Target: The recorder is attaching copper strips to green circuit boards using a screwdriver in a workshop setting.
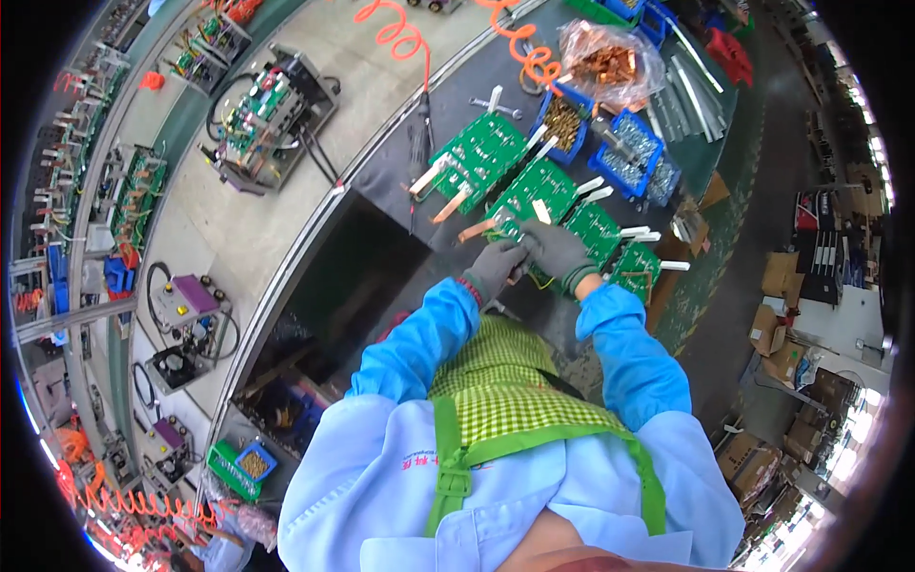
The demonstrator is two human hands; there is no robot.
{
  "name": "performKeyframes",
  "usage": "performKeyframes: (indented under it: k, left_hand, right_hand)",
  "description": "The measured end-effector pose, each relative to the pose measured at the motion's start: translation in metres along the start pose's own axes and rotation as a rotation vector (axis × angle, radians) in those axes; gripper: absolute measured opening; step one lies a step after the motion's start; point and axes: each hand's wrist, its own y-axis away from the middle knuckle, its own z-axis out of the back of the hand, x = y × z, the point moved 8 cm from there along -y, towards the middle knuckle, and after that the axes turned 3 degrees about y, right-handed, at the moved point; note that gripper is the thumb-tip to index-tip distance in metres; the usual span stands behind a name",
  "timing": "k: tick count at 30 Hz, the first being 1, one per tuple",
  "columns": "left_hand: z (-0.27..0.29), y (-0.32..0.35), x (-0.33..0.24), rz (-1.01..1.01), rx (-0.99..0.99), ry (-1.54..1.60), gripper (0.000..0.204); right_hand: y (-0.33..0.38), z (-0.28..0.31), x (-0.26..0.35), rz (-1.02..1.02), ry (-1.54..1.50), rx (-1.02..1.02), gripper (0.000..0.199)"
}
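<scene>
Both of my hands wear dark grey gloves and meet at the near end of a green circuit board (537,187). My left hand (496,266) is closed, fingertips drawn together; whatever it pinches is hidden. Against it, my right hand (560,253) curls over the board's near edge with closed fingers, its contents also out of sight. A copper strip (477,230) sticks out just left of the fingers. To the left lies another circuit board (479,155) with copper and white strips. Two further boards, a larger one (595,229) and a smaller one (637,266), lie to the right.
Beyond the boards stand a blue bin of brass-coloured parts (560,129) and a blue bin of silver fasteners (633,151). A bag of copper pieces (610,67) and metal strips (688,100) lie farther back. An orange coiled hose (522,43) hangs above. A machine assembly (267,119) sits left.
</scene>
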Motion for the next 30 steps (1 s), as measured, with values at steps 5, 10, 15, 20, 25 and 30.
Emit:
performKeyframes:
  k: [5,10,15,20,25,30]
  left_hand:
    - [0.008,-0.002,0.015,0.024,-0.003,0.129,0.016]
    - [-0.001,-0.006,0.014,0.033,0.011,0.146,0.016]
    - [0.012,-0.006,0.02,0.016,-0.009,0.096,0.016]
    - [0.006,-0.009,0.021,0.023,-0.011,0.148,0.016]
    - [0.007,-0.007,0.023,-0.006,-0.02,0.16,0.018]
    - [0.007,-0.002,0.023,0.029,0.002,0.166,0.017]
  right_hand:
    - [0.002,-0.016,-0.014,0.024,-0.094,-0.04,0.021]
    - [0.009,-0.005,-0.015,0.033,-0.078,-0.132,0.022]
    - [0.012,-0.008,0.014,0.202,0.048,-0.359,0.021]
    - [0.012,-0.013,-0.012,0.051,-0.058,-0.228,0.019]
    - [0.011,-0.011,-0.007,0.017,-0.029,-0.207,0.019]
    - [0.021,-0.011,-0.014,0.073,-0.027,-0.306,0.017]
